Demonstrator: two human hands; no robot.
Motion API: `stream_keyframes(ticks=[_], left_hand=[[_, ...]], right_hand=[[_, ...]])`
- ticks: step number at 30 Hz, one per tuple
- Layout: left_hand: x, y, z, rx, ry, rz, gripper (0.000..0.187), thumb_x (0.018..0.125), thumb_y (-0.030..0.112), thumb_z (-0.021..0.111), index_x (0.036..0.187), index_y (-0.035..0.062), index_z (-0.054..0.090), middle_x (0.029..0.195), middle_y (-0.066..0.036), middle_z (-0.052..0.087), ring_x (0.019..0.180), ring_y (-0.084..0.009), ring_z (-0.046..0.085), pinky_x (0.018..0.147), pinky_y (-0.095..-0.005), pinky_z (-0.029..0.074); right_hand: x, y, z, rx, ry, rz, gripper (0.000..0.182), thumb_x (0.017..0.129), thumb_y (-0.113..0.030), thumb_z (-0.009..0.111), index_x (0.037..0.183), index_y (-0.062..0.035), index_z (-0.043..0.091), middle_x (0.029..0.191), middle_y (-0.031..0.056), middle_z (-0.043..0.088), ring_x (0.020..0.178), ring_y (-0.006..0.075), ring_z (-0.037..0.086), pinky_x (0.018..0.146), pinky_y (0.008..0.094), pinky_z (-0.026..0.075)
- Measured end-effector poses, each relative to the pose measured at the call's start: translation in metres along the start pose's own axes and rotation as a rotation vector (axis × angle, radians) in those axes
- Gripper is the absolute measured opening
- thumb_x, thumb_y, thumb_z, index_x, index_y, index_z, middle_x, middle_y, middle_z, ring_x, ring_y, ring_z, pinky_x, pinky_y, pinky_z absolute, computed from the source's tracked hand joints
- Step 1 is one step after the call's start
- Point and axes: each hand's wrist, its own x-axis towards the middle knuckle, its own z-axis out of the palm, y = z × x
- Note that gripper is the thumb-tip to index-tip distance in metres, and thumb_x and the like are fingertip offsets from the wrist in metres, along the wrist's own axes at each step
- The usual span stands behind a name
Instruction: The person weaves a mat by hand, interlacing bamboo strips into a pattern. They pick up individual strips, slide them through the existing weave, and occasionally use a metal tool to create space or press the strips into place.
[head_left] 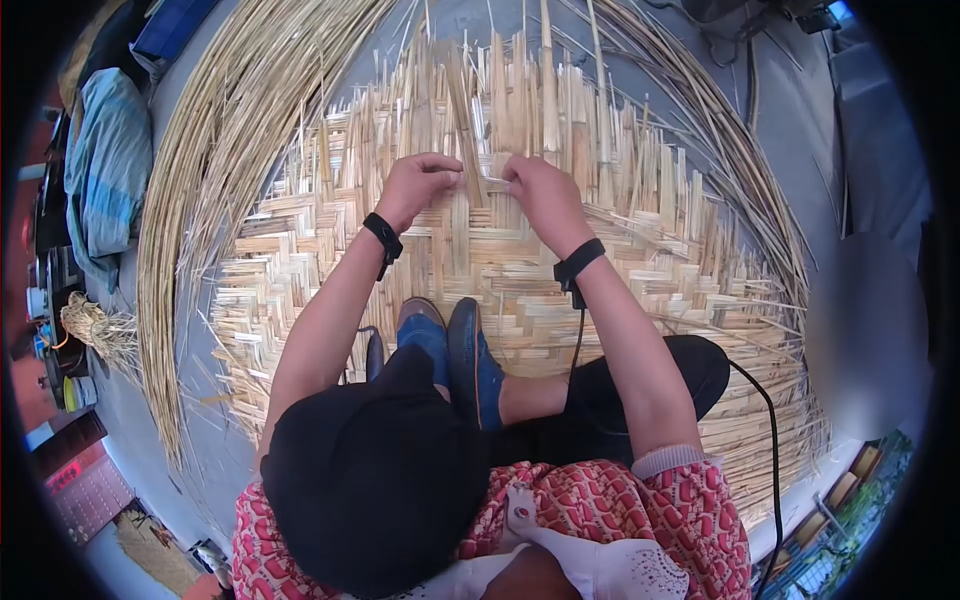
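A large mat of flat split reed strips in a zigzag weave (440,245) lies on the ground under and in front of me. My left hand (418,190) is closed in a pinch at the mat's upper working edge, with its fingertips on a reed strip. Across from it, my right hand (545,195) pinches the end of a thin pale reed strip (494,181). Between the two hands a loose upright strip (464,125) slants up from the weave. Exactly which strip each fingertip holds is partly hidden. My shoes (472,350) rest on the mat.
Long loose reeds (225,130) lie in a bundle at the left, and more reeds (690,95) run along the right. A blue cloth bundle (108,165) and a straw broom-like bundle (95,325) are further left. A black cable (772,430) runs past my knee.
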Motion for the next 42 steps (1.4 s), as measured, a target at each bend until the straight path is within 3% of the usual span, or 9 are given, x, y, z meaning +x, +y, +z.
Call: stream_keyframes(ticks=[8,11,15,19,21,24,32,37,42], left_hand=[[-0.019,-0.004,0.025,1.105,0.405,0.56,0.016,0.08,0.005,0.067,0.095,0.0049,0.071,0.089,-0.011,0.062,0.086,-0.0281,0.062,0.076,-0.0368,0.051],[-0.007,0.015,0.047,0.947,0.079,0.504,0.022,0.083,0.007,0.065,0.104,0.0055,0.069,0.096,-0.011,0.063,0.094,-0.0297,0.061,0.085,-0.0405,0.05],[0.023,0.0,0.094,1.112,-0.179,0.752,0.021,0.079,0.008,0.066,0.1,0.0049,0.069,0.092,-0.015,0.062,0.095,-0.0335,0.059,0.087,-0.044,0.049],[0.034,0.02,0.09,1.093,-0.31,0.534,0.015,0.08,0.007,0.069,0.094,0.002,0.069,0.092,-0.012,0.06,0.095,-0.0308,0.058,0.086,-0.0401,0.047],[0.029,0.028,0.078,0.996,-0.343,0.514,0.015,0.08,0.007,0.07,0.094,0.0019,0.068,0.09,-0.011,0.06,0.093,-0.0291,0.058,0.085,-0.0388,0.047],[0.016,0.036,0.071,0.801,-0.435,0.405,0.014,0.082,0.007,0.072,0.094,0.0018,0.068,0.088,-0.009,0.061,0.088,-0.0243,0.058,0.081,-0.0352,0.047],[0.004,0.05,0.064,0.609,-0.443,0.473,0.015,0.083,-0.001,0.071,0.097,0.0022,0.068,0.088,-0.003,0.063,0.082,-0.0145,0.06,0.077,-0.0289,0.049],[0.029,0.03,0.042,0.054,-0.449,0.105,0.007,0.088,0.006,0.072,0.094,0.0054,0.067,0.088,0.0,0.065,0.081,-0.0099,0.062,0.079,-0.0266,0.051],[0.058,0.01,0.046,-0.067,-0.413,-0.009,0.012,0.089,0.009,0.071,0.098,0.007,0.063,0.091,0.001,0.065,0.08,-0.0092,0.061,0.079,-0.0277,0.051]], right_hand=[[-0.051,0.016,-0.008,-0.472,0.364,-0.189,0.008,0.088,-0.012,0.062,0.093,-0.0062,0.063,0.085,0.0143,0.063,0.08,0.0338,0.064,0.07,0.0449,0.052],[-0.081,0.031,-0.027,0.821,-0.005,0.719,0.015,0.1,-0.01,0.05,0.109,-0.0062,0.061,0.09,0.0073,0.067,0.078,0.0168,0.064,0.067,0.0277,0.055],[-0.081,0.081,-0.011,1.502,0.339,0.798,0.023,0.102,-0.01,0.045,0.12,-0.0079,0.058,0.1,0.0049,0.065,0.084,0.011,0.062,0.068,0.0249,0.054],[-0.061,0.065,-0.021,1.3,0.275,0.696,0.023,0.099,-0.007,0.048,0.118,-0.0061,0.06,0.107,0.009,0.064,0.089,0.0174,0.063,0.073,0.0304,0.055],[-0.038,0.082,-0.012,0.189,0.259,0.007,0.019,0.093,-0.003,0.05,0.108,-0.0034,0.063,0.106,0.0149,0.063,0.094,0.0278,0.063,0.078,0.0372,0.054],[0.008,0.059,-0.032,-0.393,0.059,0.001,0.018,0.089,0.0,0.049,0.1,-0.0015,0.063,0.103,0.0196,0.061,0.096,0.0366,0.062,0.082,0.0418,0.053],[0.051,0.039,-0.038,0.168,-0.149,0.36,0.051,0.086,-0.017,0.061,0.121,0.0144,0.04,0.107,0.0305,0.059,0.096,0.0404,0.062,0.082,0.046,0.05],[0.055,0.055,-0.046,0.475,-0.164,0.345,0.039,0.081,-0.017,0.077,0.112,0.0016,0.064,0.096,0.008,0.071,0.083,0.0146,0.066,0.076,0.0276,0.052],[-0.003,0.042,-0.021,0.518,0.087,0.099,0.026,0.086,-0.007,0.072,0.112,-0.0046,0.066,0.095,0.0052,0.071,0.083,0.0154,0.068,0.076,0.0282,0.053]])
